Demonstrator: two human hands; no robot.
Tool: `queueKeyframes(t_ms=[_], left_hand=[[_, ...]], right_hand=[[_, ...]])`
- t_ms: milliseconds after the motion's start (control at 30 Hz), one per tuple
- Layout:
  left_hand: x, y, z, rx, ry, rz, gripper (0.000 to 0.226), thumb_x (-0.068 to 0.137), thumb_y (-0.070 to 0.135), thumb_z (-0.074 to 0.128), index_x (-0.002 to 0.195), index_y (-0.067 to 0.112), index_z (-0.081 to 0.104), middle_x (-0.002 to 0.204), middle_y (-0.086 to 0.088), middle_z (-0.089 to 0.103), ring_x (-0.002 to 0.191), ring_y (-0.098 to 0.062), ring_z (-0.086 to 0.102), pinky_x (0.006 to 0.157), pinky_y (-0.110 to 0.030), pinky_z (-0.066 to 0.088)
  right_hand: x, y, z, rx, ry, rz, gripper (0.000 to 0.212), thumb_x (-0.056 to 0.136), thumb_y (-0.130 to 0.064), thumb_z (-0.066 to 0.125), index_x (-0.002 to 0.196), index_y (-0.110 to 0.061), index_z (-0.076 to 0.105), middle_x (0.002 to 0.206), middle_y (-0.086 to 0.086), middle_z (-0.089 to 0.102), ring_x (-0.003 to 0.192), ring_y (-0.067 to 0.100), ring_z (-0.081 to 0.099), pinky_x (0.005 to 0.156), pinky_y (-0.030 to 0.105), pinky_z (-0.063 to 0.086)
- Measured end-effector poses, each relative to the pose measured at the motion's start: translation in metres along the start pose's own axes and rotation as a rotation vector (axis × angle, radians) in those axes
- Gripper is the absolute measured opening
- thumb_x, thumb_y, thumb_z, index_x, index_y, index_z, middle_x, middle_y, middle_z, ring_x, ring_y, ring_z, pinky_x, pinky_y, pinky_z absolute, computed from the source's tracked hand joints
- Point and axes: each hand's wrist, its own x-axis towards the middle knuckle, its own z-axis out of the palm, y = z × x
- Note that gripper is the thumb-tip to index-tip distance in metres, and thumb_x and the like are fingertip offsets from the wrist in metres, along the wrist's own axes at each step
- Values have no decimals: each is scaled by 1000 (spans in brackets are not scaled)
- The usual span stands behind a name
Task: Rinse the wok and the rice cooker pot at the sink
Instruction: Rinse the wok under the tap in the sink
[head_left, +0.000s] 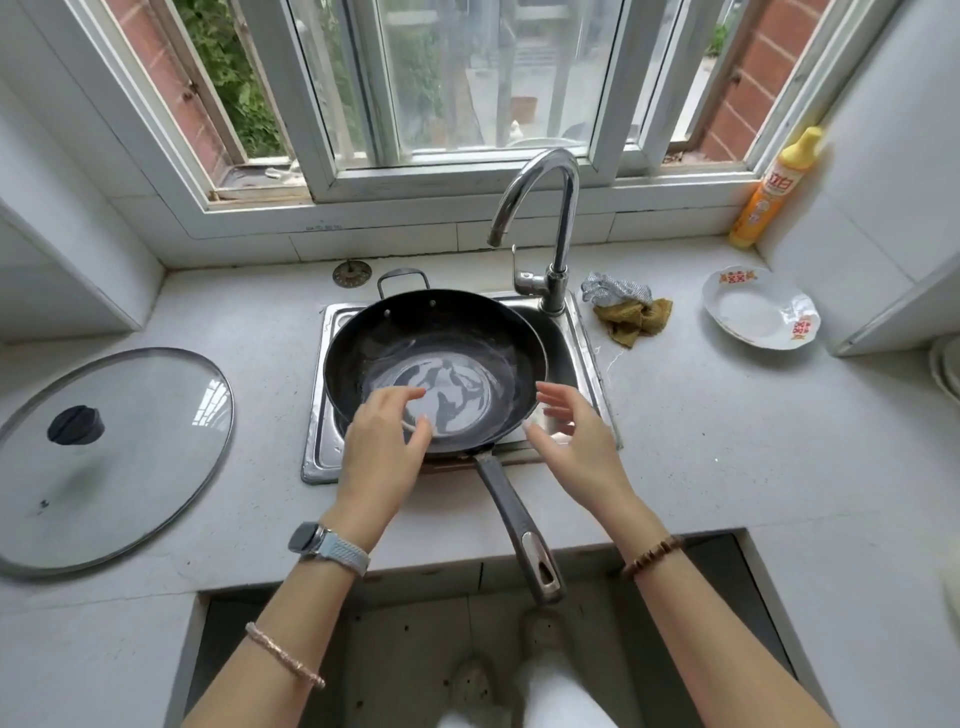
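Observation:
A black wok with a long dark handle sits over the steel sink, a shallow pool of water shining in its bottom. The handle points toward me over the counter's front edge. My left hand hovers over the wok's near rim with relaxed fingers, holding nothing. To the right of the rim is my right hand, fingers spread and empty. The chrome tap arches above the sink's back right; no water runs from it. I see no rice cooker pot.
A glass lid lies on the counter at left. Behind the sink are a drain strainer, a steel scourer and a yellow-brown cloth. A white plate and a yellow detergent bottle stand at right.

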Motion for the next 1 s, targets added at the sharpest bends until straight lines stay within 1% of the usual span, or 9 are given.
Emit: queueKeyframes(t_ms=[133,200,300,500,600,667,767,900,1000], left_hand=[[20,8,-7,71,98,77,34,90,14,60,124,15,59,122,-1,59,114,-20,53,101,-40,44],[32,10,-8,110,137,83,36,89,11,61,125,13,59,122,-3,60,114,-22,54,102,-40,44],[50,14,-9,124,174,41,37,90,12,61,126,12,58,122,-4,60,114,-23,53,101,-35,40],[72,16,-9,167,225,-48,35,90,11,61,125,13,59,121,-4,61,113,-24,53,101,-43,43],[78,15,-6,186,240,-81,34,90,10,61,123,13,59,120,-3,60,111,-22,53,100,-43,44],[82,13,-4,200,243,-99,33,90,10,61,123,13,60,119,-4,60,111,-23,53,99,-42,43],[89,12,-1,202,253,-131,34,91,10,60,124,13,59,121,-4,60,111,-22,52,99,-40,42],[91,12,3,200,269,-168,34,91,9,59,124,12,59,121,-5,60,112,-22,52,100,-38,42],[88,11,4,199,271,-201,33,92,11,58,126,12,58,123,-3,59,114,-21,52,101,-38,41]], right_hand=[[37,-4,-18,25,-5,-68,51,89,-12,63,138,-18,49,130,-4,57,118,8,53,103,25,44],[60,-4,-25,56,-38,-74,55,90,-8,61,141,-18,44,134,-4,55,123,7,51,106,24,40],[98,-2,-32,50,-65,-78,57,89,-8,59,142,-21,41,135,-6,54,125,5,48,108,25,38],[182,9,-30,9,-147,-74,56,90,-4,52,142,-18,36,140,-3,49,131,8,43,112,32,33],[219,10,-25,2,-214,-38,59,91,2,46,146,-12,30,146,2,43,136,13,39,113,28,30],[241,11,-20,-24,-239,-38,63,91,4,45,148,-10,26,149,4,39,139,15,36,113,25,27],[265,11,-12,-12,-270,-39,64,91,3,46,149,-9,23,153,6,33,141,17,32,115,27,26],[281,11,-1,-12,-298,-48,64,91,5,46,150,-5,22,155,8,30,143,14,29,112,20,24],[288,14,5,-34,-272,-55,64,91,3,47,149,-7,24,154,7,33,142,16,31,109,18,24]])
